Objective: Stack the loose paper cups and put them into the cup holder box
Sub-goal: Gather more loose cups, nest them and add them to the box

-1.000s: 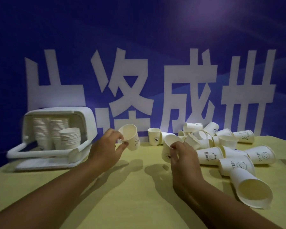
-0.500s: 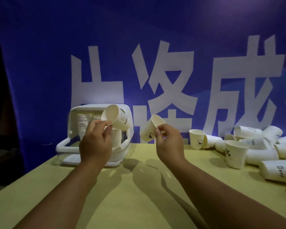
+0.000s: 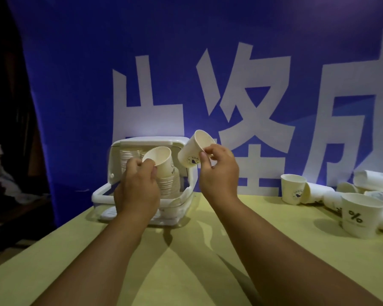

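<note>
My left hand [image 3: 137, 184] pinches the rim of a white paper cup [image 3: 161, 161] right over the stack of cups [image 3: 169, 186] inside the white cup holder box [image 3: 111, 196], whose lid stands open. My right hand [image 3: 219, 171] pinches the rim of a second paper cup [image 3: 192, 150], tilted with its mouth up and to the right, just right of the box's lid. More stacked cups show at the box's back left. Loose cups [image 3: 293, 192] stand and lie on the table at the right.
A yellow table [image 3: 186, 261] carries everything. A blue banner with large white characters [image 3: 241, 102] hangs right behind it. A cup marked with a percent sign [image 3: 360, 215] stands upright at the right. Beyond the table's left edge the room is dark, with cluttered things.
Both hands, each holding its cup, have come closer to the cup holder box. The left cup has dropped onto the top of the stack inside. The view has swung left, hiding most loose cups.
</note>
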`<state>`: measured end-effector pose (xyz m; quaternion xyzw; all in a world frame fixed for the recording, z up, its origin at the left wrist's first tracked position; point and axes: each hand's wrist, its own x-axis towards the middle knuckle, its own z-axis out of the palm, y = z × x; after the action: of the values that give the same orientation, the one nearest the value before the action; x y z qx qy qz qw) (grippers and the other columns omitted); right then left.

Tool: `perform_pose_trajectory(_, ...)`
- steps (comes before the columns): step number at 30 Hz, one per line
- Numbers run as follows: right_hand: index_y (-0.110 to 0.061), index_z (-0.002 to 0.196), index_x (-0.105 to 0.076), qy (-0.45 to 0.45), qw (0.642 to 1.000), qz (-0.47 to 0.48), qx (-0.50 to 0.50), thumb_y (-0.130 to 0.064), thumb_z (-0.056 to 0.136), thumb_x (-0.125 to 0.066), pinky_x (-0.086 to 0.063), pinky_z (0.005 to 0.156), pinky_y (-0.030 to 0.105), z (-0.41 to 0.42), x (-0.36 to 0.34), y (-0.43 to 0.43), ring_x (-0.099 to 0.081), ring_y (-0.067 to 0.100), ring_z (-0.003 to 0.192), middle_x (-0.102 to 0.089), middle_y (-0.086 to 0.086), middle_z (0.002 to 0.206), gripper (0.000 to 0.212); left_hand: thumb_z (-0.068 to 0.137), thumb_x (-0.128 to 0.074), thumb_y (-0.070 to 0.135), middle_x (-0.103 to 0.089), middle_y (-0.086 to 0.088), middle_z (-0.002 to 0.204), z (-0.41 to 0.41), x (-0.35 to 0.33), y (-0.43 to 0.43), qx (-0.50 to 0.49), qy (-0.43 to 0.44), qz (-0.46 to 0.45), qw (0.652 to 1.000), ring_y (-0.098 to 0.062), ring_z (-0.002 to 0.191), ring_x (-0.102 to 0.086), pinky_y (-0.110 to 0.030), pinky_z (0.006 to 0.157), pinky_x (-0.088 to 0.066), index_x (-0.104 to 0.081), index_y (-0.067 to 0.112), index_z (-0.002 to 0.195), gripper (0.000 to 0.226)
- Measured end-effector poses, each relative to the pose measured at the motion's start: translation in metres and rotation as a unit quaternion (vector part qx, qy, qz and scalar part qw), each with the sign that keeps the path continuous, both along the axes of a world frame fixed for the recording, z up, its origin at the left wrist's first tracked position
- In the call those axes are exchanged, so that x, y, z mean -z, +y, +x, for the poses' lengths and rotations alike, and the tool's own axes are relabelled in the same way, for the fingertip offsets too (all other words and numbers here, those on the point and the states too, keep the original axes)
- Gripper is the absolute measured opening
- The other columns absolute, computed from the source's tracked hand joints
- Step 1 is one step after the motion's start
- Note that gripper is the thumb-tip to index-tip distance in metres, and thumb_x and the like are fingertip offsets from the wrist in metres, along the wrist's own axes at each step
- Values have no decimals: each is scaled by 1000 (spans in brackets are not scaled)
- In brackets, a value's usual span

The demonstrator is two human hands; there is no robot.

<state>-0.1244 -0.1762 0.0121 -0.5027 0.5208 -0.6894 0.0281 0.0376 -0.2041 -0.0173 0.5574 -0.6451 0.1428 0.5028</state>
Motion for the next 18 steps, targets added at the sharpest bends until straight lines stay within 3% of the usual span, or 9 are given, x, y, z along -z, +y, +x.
perform_pose_trajectory(3,-24,108,-68,16,1000,-9,1,-26,94,-65,-33,77,7,1,-4,1,-50,9,114,-51,-8,132,14,106,-39,33,-46,-3,129,-6,2,0,-19,-61,50,997,-20,102,-47,-36,71,-46,-52,23,118,20)
perform_pose_trajectory(6,-24,106,-68,42,999,-7,-5,-26,95,-64,-33,75,5,4,-7,2,-49,9,115,-50,-7,134,12,105,-34,45,-43,-1,137,-8,11,-8,25,-98,99,990,-21,116,-47,-42,89,-51,-47,26,122,29)
perform_pose_trajectory(8,-23,109,-68,72,997,6,-21,-25,95,-64,-34,77,6,7,-8,3,-50,9,113,-51,-7,131,15,101,-43,51,-43,2,135,-10,15,-11,80,-51,119,988,-19,114,-48,-42,91,-51,-43,26,123,33)
perform_pose_trajectory(10,-22,112,-68,108,994,14,-21,-25,95,-63,-35,84,11,10,-8,3,-50,10,115,-53,-5,133,17,96,-61,45,-45,1,136,-12,17,-12,118,7,125,985,-20,115,-52,-39,91,-52,-40,26,124,41)
perform_pose_trajectory(13,-20,115,-68,179,984,20,-9,-25,96,-62,-38,87,14,13,-7,5,-53,12,113,-56,-4,131,20,88,-76,35,-48,-2,142,-13,18,-11,156,85,119,977,-25,124,-55,-42,96,-53,-27,30,136,69)
perform_pose_trajectory(16,-19,114,-68,272,961,42,0,-22,95,-64,-49,90,21,17,-4,4,-57,15,108,-57,-2,127,19,85,-79,35,-41,-6,155,-14,19,-11,171,94,105,975,-28,133,-52,-50,103,-51,-2,43,150,101)
perform_pose_trajectory(18,-21,115,-67,318,946,68,-10,-20,94,-66,-49,88,21,20,-2,4,-57,14,106,-58,-1,128,21,87,-77,33,-37,-8,159,-14,21,-13,163,83,96,978,-30,134,-52,-49,103,-51,10,46,151,110)
